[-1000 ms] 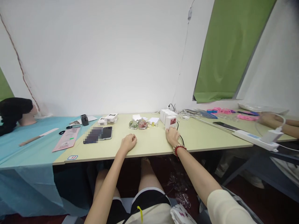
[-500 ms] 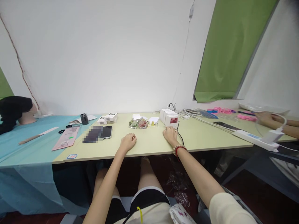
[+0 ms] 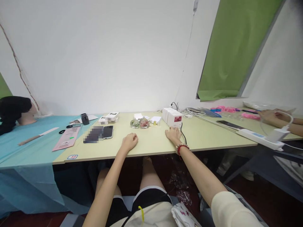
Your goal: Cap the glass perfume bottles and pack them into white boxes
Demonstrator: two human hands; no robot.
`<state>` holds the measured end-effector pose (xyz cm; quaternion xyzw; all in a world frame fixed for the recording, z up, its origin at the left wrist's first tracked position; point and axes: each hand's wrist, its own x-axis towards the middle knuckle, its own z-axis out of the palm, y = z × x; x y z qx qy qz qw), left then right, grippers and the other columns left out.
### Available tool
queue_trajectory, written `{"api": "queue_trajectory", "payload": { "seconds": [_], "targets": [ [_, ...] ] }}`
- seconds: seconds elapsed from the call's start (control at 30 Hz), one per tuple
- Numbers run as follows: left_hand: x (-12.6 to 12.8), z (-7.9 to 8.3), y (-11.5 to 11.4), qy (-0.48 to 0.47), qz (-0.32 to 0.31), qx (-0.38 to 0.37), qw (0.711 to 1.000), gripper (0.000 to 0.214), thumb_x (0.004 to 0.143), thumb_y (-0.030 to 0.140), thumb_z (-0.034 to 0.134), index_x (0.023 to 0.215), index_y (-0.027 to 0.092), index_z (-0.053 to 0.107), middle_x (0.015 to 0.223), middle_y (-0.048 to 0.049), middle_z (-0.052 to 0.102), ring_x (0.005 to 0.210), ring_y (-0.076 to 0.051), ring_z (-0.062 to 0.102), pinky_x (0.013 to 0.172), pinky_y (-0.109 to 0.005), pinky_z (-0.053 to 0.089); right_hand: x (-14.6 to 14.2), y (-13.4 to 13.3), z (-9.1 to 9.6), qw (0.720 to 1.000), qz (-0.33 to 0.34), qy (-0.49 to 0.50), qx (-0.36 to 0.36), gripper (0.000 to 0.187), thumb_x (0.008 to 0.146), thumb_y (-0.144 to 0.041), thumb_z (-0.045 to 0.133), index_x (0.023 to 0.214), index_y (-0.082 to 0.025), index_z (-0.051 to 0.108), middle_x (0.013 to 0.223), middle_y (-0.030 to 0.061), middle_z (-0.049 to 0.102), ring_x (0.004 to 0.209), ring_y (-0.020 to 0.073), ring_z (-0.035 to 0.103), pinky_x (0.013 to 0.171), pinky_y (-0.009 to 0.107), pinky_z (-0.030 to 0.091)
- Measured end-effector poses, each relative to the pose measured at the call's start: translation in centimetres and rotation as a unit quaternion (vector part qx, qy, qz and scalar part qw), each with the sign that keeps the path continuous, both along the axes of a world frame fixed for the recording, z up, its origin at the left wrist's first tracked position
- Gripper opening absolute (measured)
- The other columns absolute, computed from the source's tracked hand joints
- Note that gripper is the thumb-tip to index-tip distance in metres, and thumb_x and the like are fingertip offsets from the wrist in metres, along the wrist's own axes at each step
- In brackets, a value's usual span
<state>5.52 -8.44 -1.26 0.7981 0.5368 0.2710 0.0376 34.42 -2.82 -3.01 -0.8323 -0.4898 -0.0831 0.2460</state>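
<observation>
My left hand (image 3: 129, 141) rests on the pale green table (image 3: 151, 146) near its front edge, fingers curled into a loose fist with nothing in them. My right hand (image 3: 173, 134) lies flat on the table with fingers stretched out, just in front of a white box with a pink label (image 3: 175, 119). A red bead bracelet (image 3: 181, 147) sits on that wrist. Beyond my hands stand two small glass bottles (image 3: 140, 123), one green and one pink, and a small gold cap (image 3: 155, 123).
A dark phone (image 3: 108, 132) and small white boxes (image 3: 109, 118) lie left of centre. A blue cloth (image 3: 28, 148) covers the left table, with a knife, pink card and mannequin head (image 3: 14, 112). At right, another person's hands (image 3: 270, 115), a power strip (image 3: 260, 138) and pink bands.
My right hand has let go of the white pink-labelled box and drawn back to lie flat on the table. The view has tilted slightly. My left hand has stayed put.
</observation>
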Motion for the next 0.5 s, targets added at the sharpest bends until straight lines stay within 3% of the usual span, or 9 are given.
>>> {"api": "queue_trajectory", "payload": {
  "seconds": [0.2,0.5],
  "targets": [
    [-0.02,-0.09,0.06,-0.003,0.001,0.007,1.0,0.02,0.084,0.028,0.039,0.078,0.02,0.056,0.087,-0.0019,0.061,0.077,-0.013,0.054,0.06,-0.025,0.033,0.16,0.43,-0.23,1.0,-0.007,-0.002,-0.005,0.05,0.081,-0.039,0.042,0.114,-0.003,0.051,0.121,0.0244,0.045,0.115,0.0337,0.038,0.094,0.049,0.024],
    [-0.17,-0.48,0.45,0.004,-0.009,0.017,1.0,0.021,0.085,0.028,0.037,0.079,0.02,0.055,0.088,-0.0018,0.061,0.078,-0.014,0.054,0.059,-0.025,0.032,0.69,0.66,-0.33,0.999,0.044,0.008,-0.026,0.045,0.083,-0.032,0.037,0.118,-0.006,0.049,0.126,0.0215,0.043,0.118,0.0306,0.037,0.098,0.052,0.018]
  ]
}}
